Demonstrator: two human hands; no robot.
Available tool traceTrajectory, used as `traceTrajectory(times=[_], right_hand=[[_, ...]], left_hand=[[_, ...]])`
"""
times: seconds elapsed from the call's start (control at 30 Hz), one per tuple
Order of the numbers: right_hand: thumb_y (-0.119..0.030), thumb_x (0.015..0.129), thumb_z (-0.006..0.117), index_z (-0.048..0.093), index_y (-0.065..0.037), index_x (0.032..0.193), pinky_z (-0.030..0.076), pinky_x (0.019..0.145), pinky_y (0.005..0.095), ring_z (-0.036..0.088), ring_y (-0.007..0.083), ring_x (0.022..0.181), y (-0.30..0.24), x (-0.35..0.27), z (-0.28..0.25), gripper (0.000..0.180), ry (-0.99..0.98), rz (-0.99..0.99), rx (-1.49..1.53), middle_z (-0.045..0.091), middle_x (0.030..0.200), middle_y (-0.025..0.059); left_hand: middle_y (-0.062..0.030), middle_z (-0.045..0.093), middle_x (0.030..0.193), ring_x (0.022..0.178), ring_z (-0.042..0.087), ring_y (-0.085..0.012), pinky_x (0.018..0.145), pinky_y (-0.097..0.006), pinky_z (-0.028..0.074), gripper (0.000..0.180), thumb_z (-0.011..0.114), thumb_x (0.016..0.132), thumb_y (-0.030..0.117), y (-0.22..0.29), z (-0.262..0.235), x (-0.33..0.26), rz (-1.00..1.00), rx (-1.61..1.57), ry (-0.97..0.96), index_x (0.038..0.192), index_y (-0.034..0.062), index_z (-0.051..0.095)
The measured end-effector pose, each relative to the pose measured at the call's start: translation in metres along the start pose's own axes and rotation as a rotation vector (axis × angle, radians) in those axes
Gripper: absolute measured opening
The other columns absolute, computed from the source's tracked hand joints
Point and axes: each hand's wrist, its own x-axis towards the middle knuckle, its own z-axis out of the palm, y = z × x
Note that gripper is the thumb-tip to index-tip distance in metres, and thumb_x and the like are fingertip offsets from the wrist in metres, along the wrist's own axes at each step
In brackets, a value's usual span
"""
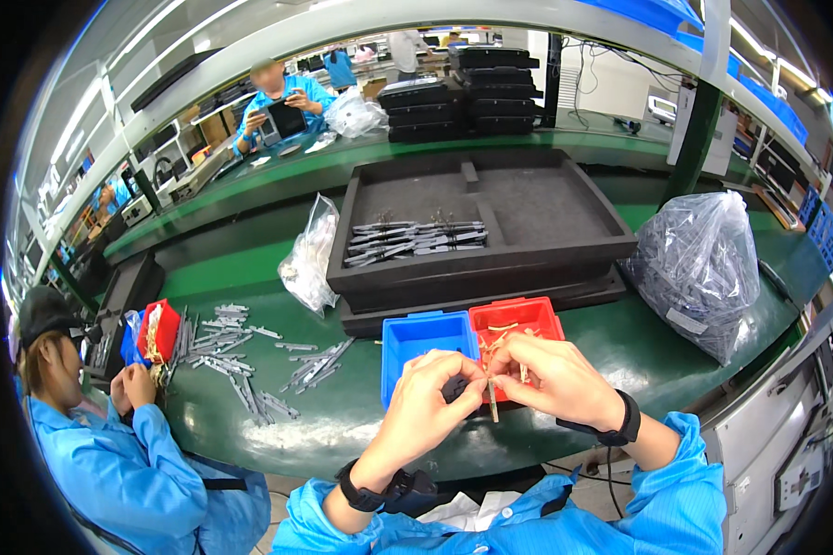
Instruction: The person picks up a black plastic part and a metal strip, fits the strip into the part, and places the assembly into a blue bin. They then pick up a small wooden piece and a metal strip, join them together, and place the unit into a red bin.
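My left hand (pixel 424 405) and my right hand (pixel 563 377) meet fingertip to fingertip over the front of two small bins. Pinched between them is a narrow beige-gold strip (pixel 493 405), whose lower end hangs below the fingers. Under my left hand stands a blue bin (pixel 426 331); its contents are mostly hidden by the hand. Joined to its right, a red bin (pixel 546 313) holds several thin yellowish strips (pixel 500 333), partly covered by my right hand. Both wrists wear black bands.
Behind the bins, a black foam tray (pixel 546 250) holds a pile of grey slim parts (pixel 412 240). Loose grey parts (pixel 227 342) lie on the green table to the left. Plastic bags (pixel 699 268) flank the tray. A co-worker (pixel 111 444) sits at left; another person (pixel 282 102) works opposite.
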Motion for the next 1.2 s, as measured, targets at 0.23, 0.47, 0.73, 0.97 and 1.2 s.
traceTrajectory(times=[0.23,0.47,0.73,0.97,1.2], right_hand=[[-0.002,0.074,0.064,0.055,-0.005,0.089,0.045,0.074,0.035,0.055,0.0261,0.088,0.004,0.001,-0.003,0.017,0.013,-0.324,0.012,0.057,0.09,0.0077],[-0.002,0.077,0.061,0.054,-0.005,0.09,0.045,0.073,0.0359,0.054,0.0264,0.083,0.005,-0.001,-0.005,0.016,-0.06,-0.377,-0.034,0.054,0.088,0.008],[-0.003,0.082,0.056,0.05,-0.003,0.092,0.044,0.072,0.0361,0.053,0.0282,0.084,0.001,-0.004,-0.01,0.013,-0.162,-0.393,-0.069,0.051,0.088,0.0102],[-0.002,0.081,0.056,0.048,-0.002,0.095,0.044,0.073,0.0367,0.053,0.0295,0.086,-0.003,-0.02,-0.007,0.016,-0.143,-0.322,-0.058,0.052,0.089,0.0118],[0.0,0.078,0.059,0.052,-0.003,0.09,0.045,0.071,0.036,0.055,0.0283,0.082,-0.007,-0.044,-0.02,0.014,-0.068,-0.241,-0.008,0.054,0.086,0.0106]], left_hand=[[-0.0046,0.062,0.079,0.08,0.055,-0.0116,0.075,-0.027,0.044,0.015,0.063,0.082,0.015,-0.008,-0.003,0.003,-0.217,-0.432,-0.231,0.084,0.0005,0.063],[-0.0048,0.062,0.081,0.081,0.055,-0.0122,0.075,-0.027,0.044,0.015,0.063,0.082,0.016,-0.006,-0.003,0.004,-0.162,-0.377,-0.269,0.083,0.0003,0.063],[-0.0078,0.063,0.082,0.083,0.056,-0.0183,0.078,-0.03,0.042,0.014,0.063,0.076,0.015,-0.006,0.0,0.007,-0.051,-0.246,-0.309,0.081,0.0023,0.064],[-0.0025,0.063,0.081,0.083,0.055,-0.0107,0.081,-0.027,0.042,0.007,0.06,0.083,0.008,-0.008,0.002,0.005,-0.102,-0.332,-0.274,0.085,0.0019,0.062],[-0.0081,0.061,0.096,0.088,0.056,-0.0129,0.082,-0.027,0.042,0.011,0.057,0.088,0.013,-0.024,-0.014,0.004,-0.288,-0.81,-0.024,0.086,0.0023,0.059]])
